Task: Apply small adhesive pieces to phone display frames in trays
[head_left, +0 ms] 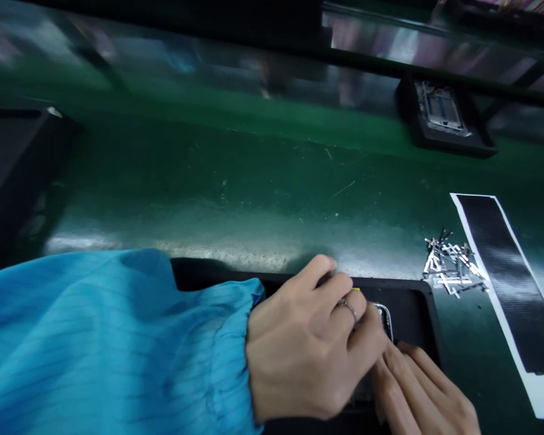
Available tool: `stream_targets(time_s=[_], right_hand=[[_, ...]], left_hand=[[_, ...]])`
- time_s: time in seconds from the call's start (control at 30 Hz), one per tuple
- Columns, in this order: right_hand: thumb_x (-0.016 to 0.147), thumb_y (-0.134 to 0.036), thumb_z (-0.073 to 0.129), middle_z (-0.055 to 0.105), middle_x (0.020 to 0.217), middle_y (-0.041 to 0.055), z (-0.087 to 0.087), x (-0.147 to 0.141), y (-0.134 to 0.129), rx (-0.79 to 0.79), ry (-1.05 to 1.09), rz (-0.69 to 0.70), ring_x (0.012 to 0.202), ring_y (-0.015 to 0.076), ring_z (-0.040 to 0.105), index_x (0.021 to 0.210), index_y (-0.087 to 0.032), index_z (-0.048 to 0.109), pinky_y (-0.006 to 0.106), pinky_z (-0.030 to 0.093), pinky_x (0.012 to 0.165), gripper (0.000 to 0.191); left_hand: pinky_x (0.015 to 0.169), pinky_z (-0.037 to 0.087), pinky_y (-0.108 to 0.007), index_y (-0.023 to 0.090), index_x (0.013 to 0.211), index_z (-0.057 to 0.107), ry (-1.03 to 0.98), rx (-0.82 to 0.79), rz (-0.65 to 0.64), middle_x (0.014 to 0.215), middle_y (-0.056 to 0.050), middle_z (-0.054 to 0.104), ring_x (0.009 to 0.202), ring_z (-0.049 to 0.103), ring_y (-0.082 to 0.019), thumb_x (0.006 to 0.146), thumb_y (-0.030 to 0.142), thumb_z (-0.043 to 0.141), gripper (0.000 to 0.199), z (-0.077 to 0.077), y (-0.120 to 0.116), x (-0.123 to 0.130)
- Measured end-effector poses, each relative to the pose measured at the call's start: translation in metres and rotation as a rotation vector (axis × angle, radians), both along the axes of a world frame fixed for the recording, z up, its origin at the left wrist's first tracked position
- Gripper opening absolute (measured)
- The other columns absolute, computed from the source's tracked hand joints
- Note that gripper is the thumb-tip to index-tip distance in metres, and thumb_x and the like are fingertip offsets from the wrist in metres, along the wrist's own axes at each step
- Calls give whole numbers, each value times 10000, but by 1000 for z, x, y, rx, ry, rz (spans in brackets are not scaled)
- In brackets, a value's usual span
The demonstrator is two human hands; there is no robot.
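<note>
Looking down from my head across the green table, I see my blue striped sleeve reaching in from the left, gathered at the cuff. My left fingers are curled and bunched over a metal-rimmed frame, and one of them wears a silver ring. They are pressed close to the frame, but they cover so much of it that I cannot tell whether they grip it. My right fingers come in from the near right, stretched out and lying close together just under my left hand. I cannot tell whether they hold anything.

The frame sits in a black tray, mostly hidden under my hands, with only a sliver of bright rim showing. A speck of yellow shows just beyond my fingers. The frame looks thin, light and stiff, perhaps slippery along the metal, so I judge it best held by the rim.

Right of the tray lies a loose heap of small metal strips, beside a long black strip on white backing. Farther off on the right, a second black tray holds what looks like a phone frame. A dark block sits at the far left. I can read no brand or writing.
</note>
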State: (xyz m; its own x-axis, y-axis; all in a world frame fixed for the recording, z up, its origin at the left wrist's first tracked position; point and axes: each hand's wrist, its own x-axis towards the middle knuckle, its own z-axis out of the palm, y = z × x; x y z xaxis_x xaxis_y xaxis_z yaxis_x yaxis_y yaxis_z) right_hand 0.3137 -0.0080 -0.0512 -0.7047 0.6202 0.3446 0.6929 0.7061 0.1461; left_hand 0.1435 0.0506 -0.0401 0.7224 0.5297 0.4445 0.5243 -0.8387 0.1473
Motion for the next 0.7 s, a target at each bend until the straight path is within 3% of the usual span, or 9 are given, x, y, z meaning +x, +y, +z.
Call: stream_targets(time_s=[0.2, 0.33, 0.53, 0.7], right_hand=[[866, -43, 360, 679, 954, 137, -6, -1, -3, 12, 22, -25, 636, 115, 650, 879, -103, 632, 219, 507, 631, 279], [857, -29, 369, 668, 966, 159, -8, -1, -4, 21, 34, -20, 652, 126, 658, 884, -86, 612, 230, 510, 628, 252], [861, 10, 259, 660, 1000, 144, -9, 0, -5, 33, 6, -37, 648, 117, 656, 940, -86, 604, 235, 505, 629, 366], [860, -25, 344, 665, 992, 133, -10, 0, -6, 49, 2, -40, 630, 113, 646, 891, -108, 627, 235, 499, 634, 296]], left_hand=[[888, 336, -370, 138, 775, 675, 30, 23, -71, 729, -39, 669, 676, 495, -175, 910, 43, 233, 471, -2, -7, -7], [798, 361, -371, 135, 673, 636, -6, -8, 11, 700, -36, 636, 663, 491, -174, 906, 56, 295, 420, -6, -6, -3], [634, 343, -343, 131, 744, 607, -113, -381, 143, 750, -60, 581, 728, 437, -193, 902, 112, 349, 304, -10, -4, -4], [633, 312, -339, 128, 648, 540, -141, -392, 148, 732, -54, 552, 712, 410, -175, 903, 95, 366, 310, -9, -3, -5]])
